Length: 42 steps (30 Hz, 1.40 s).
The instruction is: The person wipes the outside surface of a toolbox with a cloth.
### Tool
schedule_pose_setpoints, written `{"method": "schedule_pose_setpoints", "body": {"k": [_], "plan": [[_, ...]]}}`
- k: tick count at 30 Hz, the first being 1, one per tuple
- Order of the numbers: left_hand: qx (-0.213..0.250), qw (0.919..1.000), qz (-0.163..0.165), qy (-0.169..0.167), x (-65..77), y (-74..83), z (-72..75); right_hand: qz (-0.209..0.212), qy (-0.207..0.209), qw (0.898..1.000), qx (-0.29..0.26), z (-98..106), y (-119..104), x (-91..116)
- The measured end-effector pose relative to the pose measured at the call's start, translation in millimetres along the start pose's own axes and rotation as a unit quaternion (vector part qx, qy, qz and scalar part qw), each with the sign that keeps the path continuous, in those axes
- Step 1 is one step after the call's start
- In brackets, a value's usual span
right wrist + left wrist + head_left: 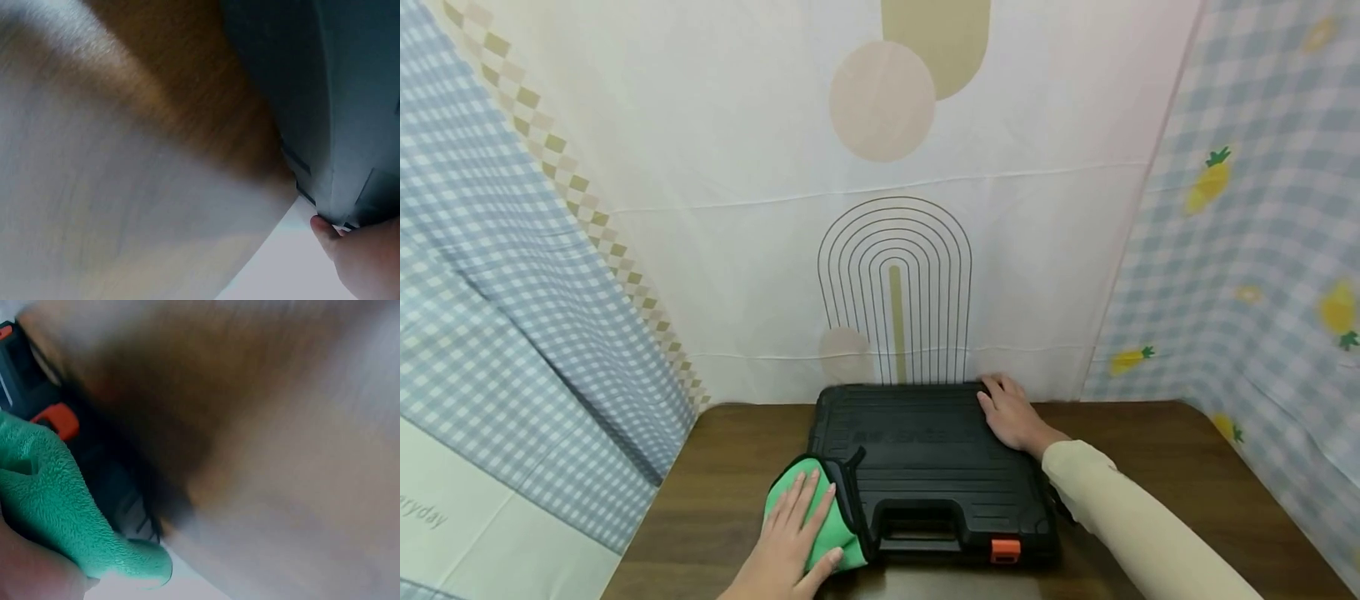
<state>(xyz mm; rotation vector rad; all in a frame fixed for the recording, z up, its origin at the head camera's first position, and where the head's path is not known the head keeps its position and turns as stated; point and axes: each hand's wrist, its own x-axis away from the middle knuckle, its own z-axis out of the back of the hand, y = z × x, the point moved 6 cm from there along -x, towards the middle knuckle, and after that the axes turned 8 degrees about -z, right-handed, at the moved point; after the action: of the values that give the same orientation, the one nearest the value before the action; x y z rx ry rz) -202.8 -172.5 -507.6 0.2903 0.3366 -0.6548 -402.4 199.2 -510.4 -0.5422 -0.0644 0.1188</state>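
Wiping seems the step: left hand (788,533) straight-fingered on the green plush cloth (842,531), right hand (1012,417) gripping the black tool case (925,467) at the surface's (741,437) back edge; next, probably, sweep rightward.

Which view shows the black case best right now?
The head view: nearly all of the black case is visible, including its handle. Left wrist shows only part, beyond the green cloth; right wrist, only a cropped portion.
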Motion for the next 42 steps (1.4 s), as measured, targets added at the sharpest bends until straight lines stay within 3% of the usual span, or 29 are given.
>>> {"method": "schedule_pose_setpoints", "body": {"k": [2, 6, 9, 17, 23, 29, 34, 42], "plan": [[0.036, 0.9989, 0.006, -0.031, -7.2, -2.5, 1.3, 0.003, -0.002, 1.0, -0.001, 0, 1, 0], [0.111, 0.9878, 0.02, -0.107, -24.7, -11.9, -0.8, 0.009, -0.004, 1.0, -0.004, 2, 4, 1], [0.127, 0.9818, 0.011, -0.141, -42.3, -23.4, -3.1, 0.014, -0.004, 1.0, -0.006, 3, 5, 2], [0.076, 0.9797, -0.008, -0.185, -104.6, -56.9, -16.7, 0.025, -0.001, 1.0, -0.018, 5, 4, 4], [0.061, 0.9816, 0.006, -0.181, -146.1, -80.4, -28.8, 0.026, 0.008, 0.999, -0.016, 4, 2, 2], [0.04, 0.9823, 0.036, -0.179, -154.8, -93.2, -30.4, 0.023, -0.001, 0.999, -0.024, -1, -4, -3], [0.044, 0.9824, 0.033, -0.178, -155.5, -85.1, -29.4, 0.016, 0.004, 1.0, -0.012, -1, -1, -2], [0.033, 0.9714, 0.065, -0.226, -161.5, -77.0, -43.9, 0.023, 0.01, 1.0, -0.009, 2, 1, 1]]}}
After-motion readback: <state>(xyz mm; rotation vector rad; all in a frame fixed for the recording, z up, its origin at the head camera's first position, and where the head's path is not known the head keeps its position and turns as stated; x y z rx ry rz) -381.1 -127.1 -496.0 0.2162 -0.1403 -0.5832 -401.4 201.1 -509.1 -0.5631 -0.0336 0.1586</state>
